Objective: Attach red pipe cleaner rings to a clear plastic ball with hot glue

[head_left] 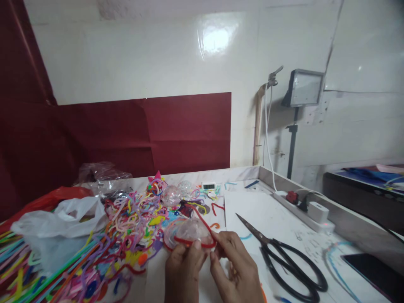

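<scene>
My left hand (183,271) and my right hand (235,271) meet low in the middle of the view, both closed on a clear plastic ball (191,231). A red pipe cleaner (202,243) wraps round the ball's lower edge and runs up behind it; my fingertips pinch it against the ball. To the left spreads a heap of bent coloured pipe cleaners (132,223). Black scissors (284,256) lie shut just right of my right hand.
Two more clear balls (172,195) sit behind the heap. A white plastic bag (59,227), a red bag (47,200) and straight coloured stems (38,269) fill the left. A power strip (303,208) lines the right rim, a dark phone (375,273) beside it. A lamp stand (303,90) rises behind.
</scene>
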Demonstrator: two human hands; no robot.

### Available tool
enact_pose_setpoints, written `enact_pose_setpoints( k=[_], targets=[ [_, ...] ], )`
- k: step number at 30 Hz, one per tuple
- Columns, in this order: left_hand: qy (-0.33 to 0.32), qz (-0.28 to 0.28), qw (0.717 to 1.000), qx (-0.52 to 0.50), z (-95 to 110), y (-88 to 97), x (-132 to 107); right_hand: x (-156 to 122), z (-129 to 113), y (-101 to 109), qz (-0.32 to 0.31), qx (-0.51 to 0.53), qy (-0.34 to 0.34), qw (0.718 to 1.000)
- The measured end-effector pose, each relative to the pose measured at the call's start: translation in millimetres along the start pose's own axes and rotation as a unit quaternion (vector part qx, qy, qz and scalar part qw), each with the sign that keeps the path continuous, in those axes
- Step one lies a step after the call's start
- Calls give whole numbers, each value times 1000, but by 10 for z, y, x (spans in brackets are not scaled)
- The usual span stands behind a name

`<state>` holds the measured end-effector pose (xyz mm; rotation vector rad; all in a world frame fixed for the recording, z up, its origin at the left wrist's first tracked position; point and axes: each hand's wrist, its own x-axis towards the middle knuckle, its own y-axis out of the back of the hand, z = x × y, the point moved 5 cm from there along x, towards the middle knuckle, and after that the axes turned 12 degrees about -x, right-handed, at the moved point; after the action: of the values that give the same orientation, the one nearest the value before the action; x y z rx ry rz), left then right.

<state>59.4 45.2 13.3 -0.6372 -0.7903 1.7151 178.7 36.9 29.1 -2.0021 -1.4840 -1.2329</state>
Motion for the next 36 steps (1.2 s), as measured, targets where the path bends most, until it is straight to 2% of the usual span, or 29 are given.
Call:
enact_pose_setpoints(
  k=[5, 13, 18, 20, 24, 29, 32, 36],
  targets=[
    [-21, -2, 1000, -14, 48, -51, -54, 54, 70, 19, -55, 16, -31, 998],
    [-21, 3, 1000, -13, 27, -44, -64, 16, 55, -5, -31, 9, -12, 999],
    [-46, 23, 999, -4, 5, -36, -62, 13, 49, -8, -13, 15, -21, 1000],
    [-50, 28, 998, 1, 3, -29, -59, 10, 70, -21, -24, 26, -35, 999],
    [-45, 38, 998, 5, 4, -35, -53, 3, 201, -50, -50, 92, -158, 982],
    [-53, 57, 997, 19, -15, -20, -31, -9, 291, -84, -70, 181, -314, 929],
    [-61, 62, 996, 20, -28, 2, -11, 2, 261, -72, -61, 200, -347, 914],
    [-63, 57, 996, 12, -18, 8, 8, 13, 202, -62, -69, 205, -340, 915]
  ],
)
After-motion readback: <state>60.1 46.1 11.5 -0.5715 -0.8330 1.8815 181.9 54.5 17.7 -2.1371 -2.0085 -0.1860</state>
